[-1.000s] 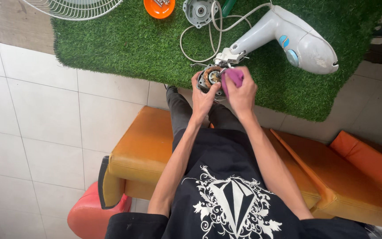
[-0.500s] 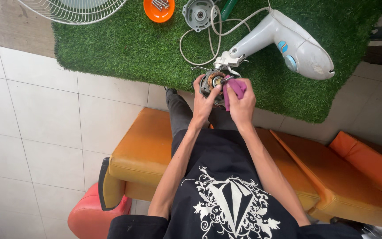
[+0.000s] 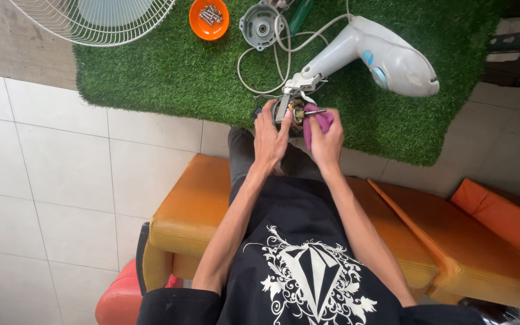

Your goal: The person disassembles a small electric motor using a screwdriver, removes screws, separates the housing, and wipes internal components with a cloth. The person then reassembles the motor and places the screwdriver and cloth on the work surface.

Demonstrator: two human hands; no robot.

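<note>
My left hand (image 3: 270, 133) grips a small electric motor (image 3: 291, 111) with copper windings and a metal shaft, held above my knees at the edge of the green turf mat (image 3: 170, 78). My right hand (image 3: 326, 139) presses a pink cloth (image 3: 320, 120) against the motor's right side by the shaft. A white cable (image 3: 254, 66) runs from the motor to the white fan housing (image 3: 380, 57) lying on the mat just beyond my hands.
An orange bowl (image 3: 209, 18) with screws, a grey round motor cover (image 3: 260, 25) and a white fan grille (image 3: 94, 18) lie at the mat's far side. I sit on an orange bench (image 3: 182, 210); a red stool (image 3: 118, 298) stands below it on the white tiles.
The motor has turned in my left hand so its shaft points right. My right hand with the pink cloth has shifted slightly lower and to the right of it.
</note>
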